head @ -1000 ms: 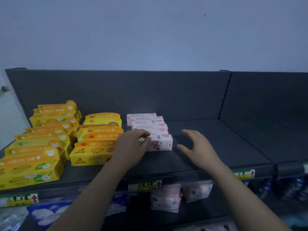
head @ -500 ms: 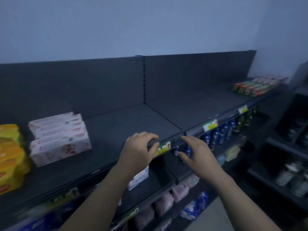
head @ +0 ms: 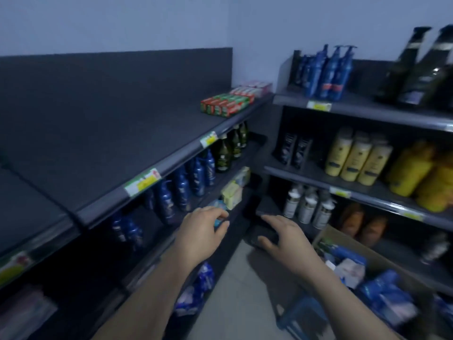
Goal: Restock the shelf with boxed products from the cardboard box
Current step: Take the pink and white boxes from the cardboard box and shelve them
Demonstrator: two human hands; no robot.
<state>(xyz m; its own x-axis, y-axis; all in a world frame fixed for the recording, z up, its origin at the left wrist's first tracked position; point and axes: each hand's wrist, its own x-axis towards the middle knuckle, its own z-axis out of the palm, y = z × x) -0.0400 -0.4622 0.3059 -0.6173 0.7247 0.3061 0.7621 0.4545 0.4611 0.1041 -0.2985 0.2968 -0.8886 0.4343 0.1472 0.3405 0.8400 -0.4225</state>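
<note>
My left hand (head: 203, 231) and right hand (head: 284, 239) are both empty, fingers loosely curled. The cardboard box (head: 382, 262) sits near right, holding blue packs (head: 378, 284) — the top shelf (head: 122, 148) lies mostly bare, so I judge plenty remains.

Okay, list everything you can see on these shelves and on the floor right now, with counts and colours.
shelf: one, dark grey, left
boxes: several, red and green, far end of that shelf
blue bottles: several, row beneath that shelf
green bottles: several, dark, beyond the blue ones
pump bottles: several, blue, right unit's top
cream bottles: three, right unit's middle
white bottles: three, one shelf lower
cardboard box: one, brown, lower right, holding blue packs
hands: two, bare; left hand and right hand both hold nothing
</note>
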